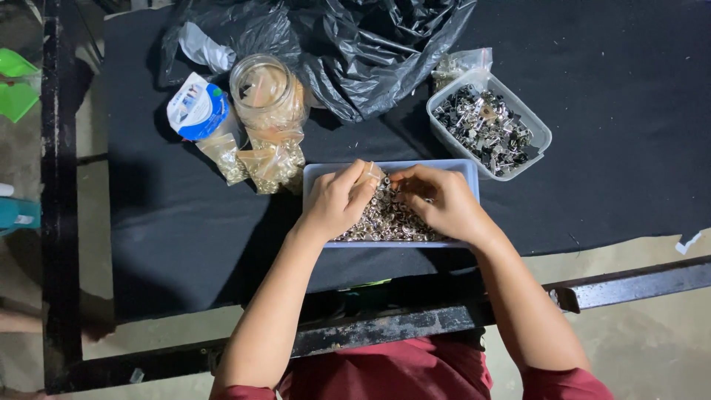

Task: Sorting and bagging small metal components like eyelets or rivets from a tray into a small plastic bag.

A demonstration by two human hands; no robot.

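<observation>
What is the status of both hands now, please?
Left hand pinching a small clear bag. Right hand on metal rings in shallow tray. Nothing blocking.

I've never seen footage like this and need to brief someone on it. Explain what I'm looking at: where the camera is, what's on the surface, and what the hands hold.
There is no machine here. The one picture comes from a camera worn on a person's head, looking straight down at their own two bare hands.

The surface is a table covered in black cloth. In the middle sits a pale rectangular tray filled with small shiny metal rings. The left hand and right hand are both in that tray, fingertips meeting over the rings; the left seems to pinch something small, too small to identify.

Further back stand a clear tub of darker metal parts, a glass jar, small plastic bags of fittings, a blue and white lid and a crumpled black plastic bag.
</observation>
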